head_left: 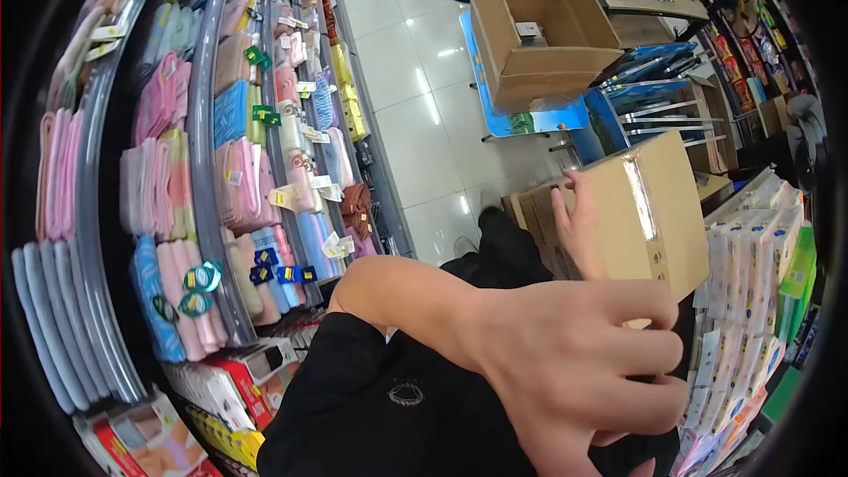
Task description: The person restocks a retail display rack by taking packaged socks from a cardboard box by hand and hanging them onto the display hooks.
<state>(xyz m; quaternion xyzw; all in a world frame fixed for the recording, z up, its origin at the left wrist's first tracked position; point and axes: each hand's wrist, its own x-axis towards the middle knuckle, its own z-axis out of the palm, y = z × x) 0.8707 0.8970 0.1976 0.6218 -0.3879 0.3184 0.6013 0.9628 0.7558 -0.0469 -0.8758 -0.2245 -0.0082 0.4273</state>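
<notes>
My left hand (587, 358) fills the lower right of the head view, back of the hand up and fingers curled in. Whatever lies inside those fingers, if anything, is hidden. Behind it, my right hand (579, 223) rests against the edge of a taped cardboard box (609, 185), with its fingertips at the upper left corner. Its forearm is covered by my left hand. The box stands tilted in front of me, with clear tape (642, 199) running down one face.
Shelves of folded towels (247, 181) line the left. Ahead, an open cardboard box (539, 26) sits on a blue folding table (521, 120). Stacked tissue packs (742, 256) stand at the right. A tiled floor (415, 106) runs between.
</notes>
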